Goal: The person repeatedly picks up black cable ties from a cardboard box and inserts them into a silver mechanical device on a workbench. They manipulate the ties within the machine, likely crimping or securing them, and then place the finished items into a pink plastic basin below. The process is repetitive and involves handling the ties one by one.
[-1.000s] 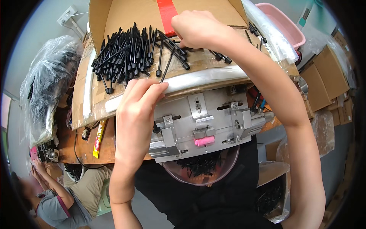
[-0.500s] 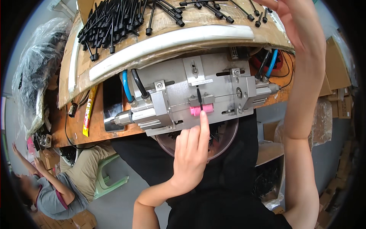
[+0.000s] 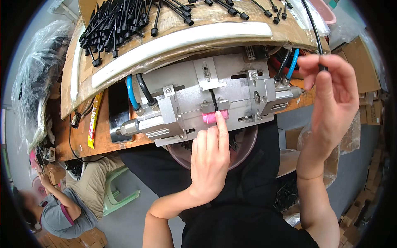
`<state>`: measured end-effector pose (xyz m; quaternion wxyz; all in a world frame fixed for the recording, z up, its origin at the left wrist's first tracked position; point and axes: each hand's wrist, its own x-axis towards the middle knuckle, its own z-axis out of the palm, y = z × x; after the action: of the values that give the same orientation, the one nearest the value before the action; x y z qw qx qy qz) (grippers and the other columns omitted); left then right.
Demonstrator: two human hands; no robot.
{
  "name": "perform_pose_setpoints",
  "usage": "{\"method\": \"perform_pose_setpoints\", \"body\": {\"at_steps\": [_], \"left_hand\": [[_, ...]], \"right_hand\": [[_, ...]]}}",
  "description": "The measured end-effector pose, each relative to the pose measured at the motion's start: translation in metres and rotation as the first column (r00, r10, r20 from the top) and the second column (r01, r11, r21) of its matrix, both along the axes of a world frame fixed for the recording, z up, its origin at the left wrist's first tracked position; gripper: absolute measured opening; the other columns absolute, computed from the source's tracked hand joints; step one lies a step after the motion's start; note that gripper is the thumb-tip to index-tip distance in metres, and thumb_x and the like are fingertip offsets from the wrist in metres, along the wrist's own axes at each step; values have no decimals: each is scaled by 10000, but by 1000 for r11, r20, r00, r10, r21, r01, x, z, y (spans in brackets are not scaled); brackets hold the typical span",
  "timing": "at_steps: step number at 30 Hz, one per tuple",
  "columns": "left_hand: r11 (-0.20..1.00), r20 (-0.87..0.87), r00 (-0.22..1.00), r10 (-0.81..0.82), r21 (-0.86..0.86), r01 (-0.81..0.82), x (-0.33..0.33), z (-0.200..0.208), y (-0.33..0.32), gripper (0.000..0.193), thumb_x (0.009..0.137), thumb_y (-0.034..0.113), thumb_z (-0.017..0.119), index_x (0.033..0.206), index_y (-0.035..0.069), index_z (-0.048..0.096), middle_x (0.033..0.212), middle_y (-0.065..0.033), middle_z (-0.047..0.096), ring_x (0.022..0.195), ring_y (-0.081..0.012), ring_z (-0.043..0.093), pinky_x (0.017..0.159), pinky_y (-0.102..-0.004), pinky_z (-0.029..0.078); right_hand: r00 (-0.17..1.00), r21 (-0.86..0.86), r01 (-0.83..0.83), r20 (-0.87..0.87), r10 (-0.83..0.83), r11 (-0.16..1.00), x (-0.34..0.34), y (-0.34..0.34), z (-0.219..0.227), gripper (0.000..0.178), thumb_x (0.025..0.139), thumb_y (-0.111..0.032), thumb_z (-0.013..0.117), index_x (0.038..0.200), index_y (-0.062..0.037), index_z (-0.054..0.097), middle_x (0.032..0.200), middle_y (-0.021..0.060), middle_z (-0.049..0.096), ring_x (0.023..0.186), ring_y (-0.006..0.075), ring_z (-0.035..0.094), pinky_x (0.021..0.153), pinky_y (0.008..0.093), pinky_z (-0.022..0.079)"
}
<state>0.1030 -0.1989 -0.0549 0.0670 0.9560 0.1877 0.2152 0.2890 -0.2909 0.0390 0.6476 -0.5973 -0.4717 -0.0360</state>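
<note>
My left hand (image 3: 210, 165) has its index finger stretched out, the tip pressing on a pink block (image 3: 209, 117) at the front of a metal fixture (image 3: 192, 109); its other fingers are curled and hold nothing. A short thin black rod (image 3: 214, 97) lies across the fixture's middle, running down to that fingertip. Off to the right, my right hand (image 3: 336, 93) pinches the lower end of a long thin black rod (image 3: 313, 27) between thumb and fingers. The rod slants up and left past the upper edge of the view.
Many black rods with thick heads (image 3: 124, 29) lie on a cardboard-covered shelf (image 3: 285, 35) behind the fixture. Blue hoses (image 3: 132, 91) and black hoses run to both its ends. A plastic bowl (image 3: 182, 159) sits below it. A co-worker (image 3: 62, 211) sits at left.
My right hand has come down and nearer from the far shelf, with a black rod now seen in its fingers. The left index finger stays at the pink block.
</note>
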Motion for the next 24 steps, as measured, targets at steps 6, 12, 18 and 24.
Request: {"method": "perform_pose_setpoints", "body": {"at_steps": [6,12,18,24], "left_hand": [[999,-25,1000,10,-53,-12,-6,-3,3,710,711,-52,603,1392,-110,408,897,-82,498,798,-216,502,753,-319,459],[981,-25,1000,13,-191,-17,-14,19,3,693,755,-24,629,1410,-72,406,1072,-127,543,922,-274,537,825,-362,470],[957,73,990,122,-274,-98,-40,35,3,698,712,-27,738,1367,-32,496,1084,-120,561,911,-265,529,793,-371,454],[960,91,989,118,-265,-90,-42,37,11,679,703,-10,746,1345,-30,526,1047,-122,574,892,-270,544,774,-369,463]], "right_hand": [[995,-134,-45,78,56,990,-35,-11,-37,338,778,128,703,1096,63,608,902,134,683,795,174,641,704,265,519],[956,-336,41,289,61,941,-75,-11,-84,617,676,134,742,1265,104,558,841,134,630,675,221,593,611,331,513],[939,-423,2,313,144,906,-88,3,-108,608,717,94,721,1292,119,523,766,115,567,647,215,536,594,342,478],[936,-466,-1,310,164,885,-88,11,-102,599,745,70,709,1307,121,508,741,101,534,644,209,511,605,338,475]]}}
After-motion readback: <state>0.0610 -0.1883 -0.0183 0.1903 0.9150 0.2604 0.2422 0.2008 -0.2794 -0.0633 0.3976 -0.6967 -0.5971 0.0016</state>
